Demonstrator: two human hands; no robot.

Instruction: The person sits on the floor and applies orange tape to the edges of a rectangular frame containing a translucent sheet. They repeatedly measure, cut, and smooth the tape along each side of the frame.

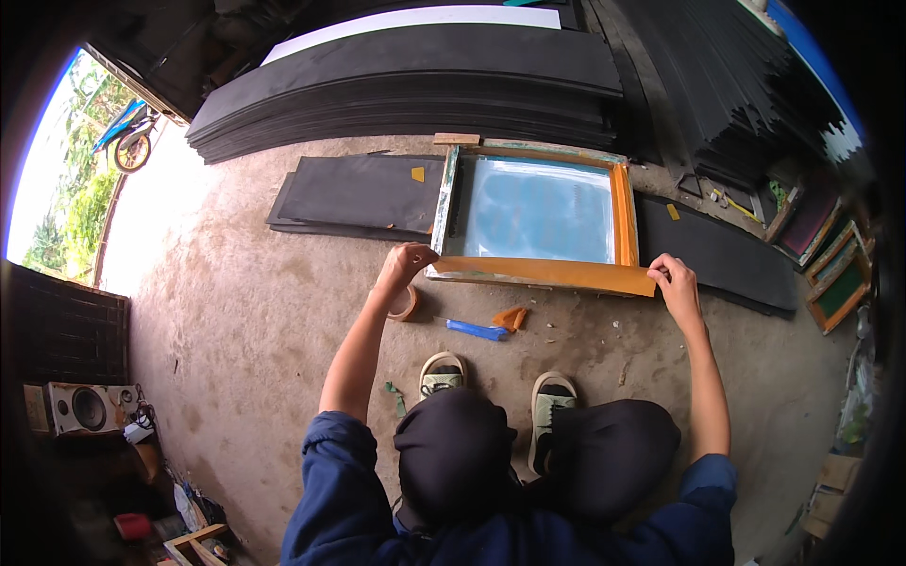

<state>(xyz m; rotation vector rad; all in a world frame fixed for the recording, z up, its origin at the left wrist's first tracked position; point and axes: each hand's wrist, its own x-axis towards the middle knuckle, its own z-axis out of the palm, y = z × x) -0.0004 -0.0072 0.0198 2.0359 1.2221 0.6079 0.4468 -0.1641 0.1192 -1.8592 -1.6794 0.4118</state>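
Note:
A strip of orange-brown tape (547, 274) is stretched along the near side of a wooden screen-printing frame (444, 203) with a light blue mesh (543, 209). My left hand (409, 264) pinches the strip's left end at the frame's near left corner. Its right end is pinched in my right hand (672, 276), just past the near right corner. Another orange strip (624, 217) covers the frame's right inner side. On the floor below my left hand lies a roll of brown tape (403, 304).
Black sheets (368, 193) lie under the frame's left side, and more (727, 250) under its right. A tall stack of black boards (406, 85) stands behind. A blue strip (477, 330) and crumpled orange tape (511, 319) lie before my feet. Smaller frames (838, 278) lean at right.

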